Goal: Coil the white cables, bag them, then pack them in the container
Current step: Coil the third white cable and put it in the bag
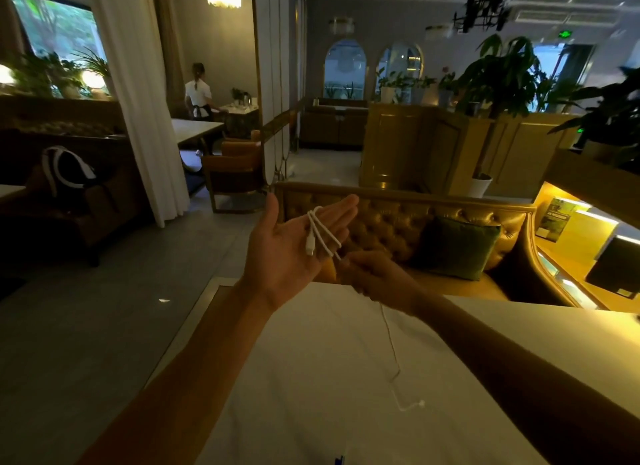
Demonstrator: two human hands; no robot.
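Much of the cable [327, 232] hangs loose. From your right hand [377, 274] the tail drops to the tabletop [277, 378], where the end plug [420, 403] seems to lie.

What do I do with that slack?

Feed it through the right hand. That hand is blurred, but its fingers are curled and appear to pinch the cable just below the left hand. I'd keep the pinch light, so the cord slides through and the end plug trails up gently instead of snapping off the tabletop.

And the left?

Your left hand [287, 249] lies flat, palm up and fingers straight, so it carries rather than grips. A couple of turns are looped over its fingers, and the near plug [310, 248] rests on the palm with nothing pinning it. My advice is to lay your thumb across that plug before the next wrap, because otherwise the first turn could slip and the coil loosen. Lay each new turn beside the last at the same size, without crossing, so the bundle slides off the fingers in one piece.

Where does it go after that?

I can't say. No bag or container is in view. Past your hands there is only the sofa [398, 222] and its cushion [457, 249].
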